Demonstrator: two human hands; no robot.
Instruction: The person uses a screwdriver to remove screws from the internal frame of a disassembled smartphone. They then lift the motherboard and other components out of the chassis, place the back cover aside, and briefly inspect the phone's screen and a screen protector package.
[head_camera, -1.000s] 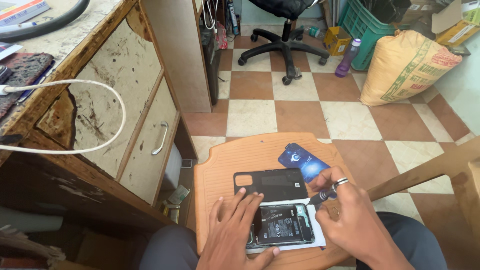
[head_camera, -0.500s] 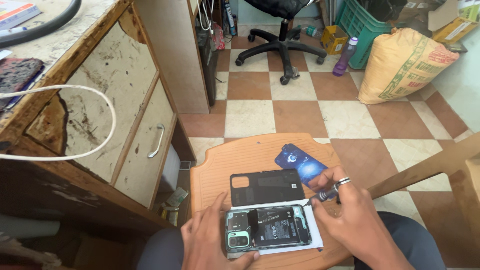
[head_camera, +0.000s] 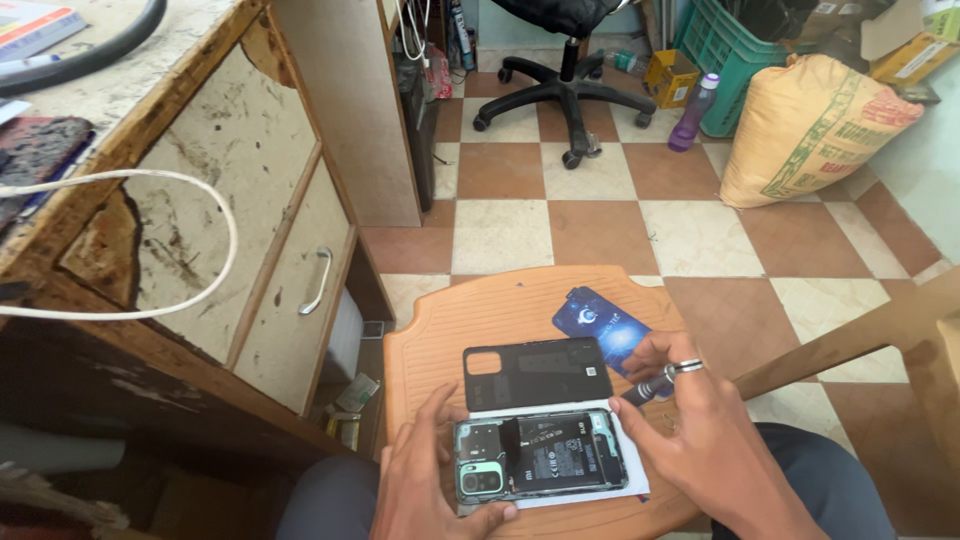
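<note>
An opened phone (head_camera: 540, 466) with its insides showing lies on a white sheet on a round wooden stool (head_camera: 470, 320). My left hand (head_camera: 425, 480) grips the phone's left end, fingers curled round its edge. My right hand (head_camera: 715, 450), with a ring on one finger, holds a small dark screwdriver (head_camera: 648, 388) whose tip points at the phone's right end. The phone's black back cover (head_camera: 537, 372) lies just beyond the phone. A blue card (head_camera: 600, 326) lies behind that, partly under my right hand.
A worn wooden desk with a drawer handle (head_camera: 318, 282) stands at the left, a white cable (head_camera: 150, 300) hanging over it. On the checkered floor are an office chair base (head_camera: 565, 105), a purple bottle (head_camera: 692, 112), a green crate (head_camera: 730, 50) and a tan sack (head_camera: 810, 125).
My left hand has slid off the middle of the phone to its left end, uncovering the camera side. The right hand with the screwdriver has barely moved.
</note>
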